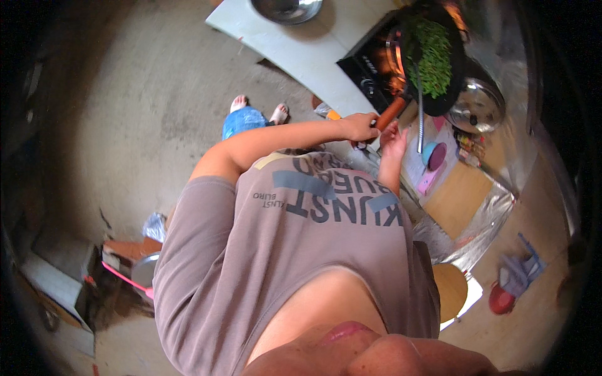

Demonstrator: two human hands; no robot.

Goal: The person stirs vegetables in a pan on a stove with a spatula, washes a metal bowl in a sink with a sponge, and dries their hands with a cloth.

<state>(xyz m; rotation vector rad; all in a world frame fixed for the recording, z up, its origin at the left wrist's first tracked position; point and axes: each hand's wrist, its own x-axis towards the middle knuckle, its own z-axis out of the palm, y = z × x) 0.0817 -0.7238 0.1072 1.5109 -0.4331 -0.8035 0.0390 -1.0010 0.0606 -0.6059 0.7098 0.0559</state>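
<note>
My left hand (361, 128) is wrapped around the brown handle (390, 114) of a dark wok (454, 89). Chopped green vegetables (432, 58) fill part of the wok, which sits over a lit gas stove (369, 70). Flames show under the wok's left side and at its far edge. Just right of the handle's end, my right hand (394, 140) is raised with its fingers apart and holds nothing. A metal spatula (420, 117) leans in the wok, its ridged handle pointing back towards me, apart from my right hand.
A shiny pot lid (477, 105) lies right of the wok. Nearer me are a blue and purple bowl (435, 156), small packets (470, 144) and a brown board (458, 204). A steel bowl (288, 10) stands on the white table (282, 42). Red and blue items (515, 282) lie on the floor.
</note>
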